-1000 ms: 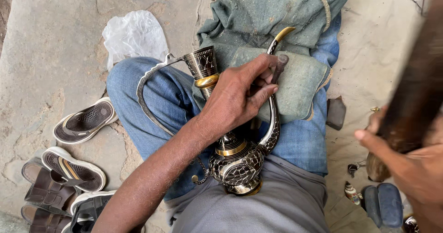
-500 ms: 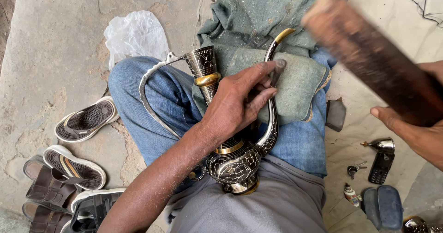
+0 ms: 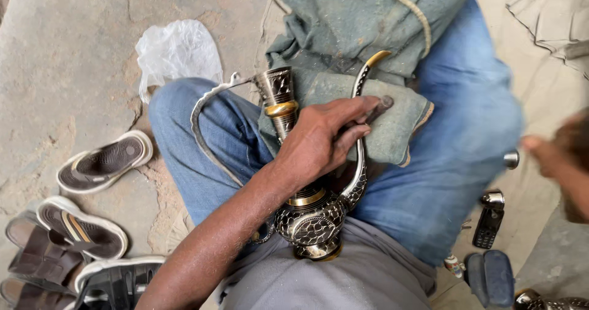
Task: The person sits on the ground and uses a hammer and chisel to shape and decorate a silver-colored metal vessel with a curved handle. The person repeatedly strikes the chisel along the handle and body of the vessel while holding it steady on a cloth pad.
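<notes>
the left hand [image 3: 319, 144] is gripping an ornate metal ewer [image 3: 307, 215] around its neck, fingers wrapped closed on it, with the index finger stretching out along the curved spout [image 3: 361, 132]. the ewer is lying tilted across the person's lap, its round engraved belly resting against the grey shirt [image 3: 343, 279] and its flared mouth pointing up toward a folded grey-green cloth [image 3: 368, 34] that is draped over the blue jeans [image 3: 466, 138]. a thin curved handle [image 3: 205, 135] is arcing out over the left knee.

the right hand [image 3: 561, 162] is sitting at the right edge of the view and is badly blurred, so i cannot tell whether it is open, closed or holding anything.

the main risk, as i judge it, is the ewer rolling: it is sitting on soft, sloping fabric and is being steadied by one hand only, so a hard push could twist the belly out of the lap and down to the stone floor [image 3: 67, 70], denting the relief work. the slim spout looks like the weakest part (the finger is pressing right on it), and leaning too much there could bend it. the cloth is lying loose and could slide off the thigh.

small things are lying on the floor beside the right thigh, among them a dark handset [image 3: 489, 224], and sandals [image 3: 104, 162] are lying near the left knee; a dropped ewer could land on any of these.
</notes>
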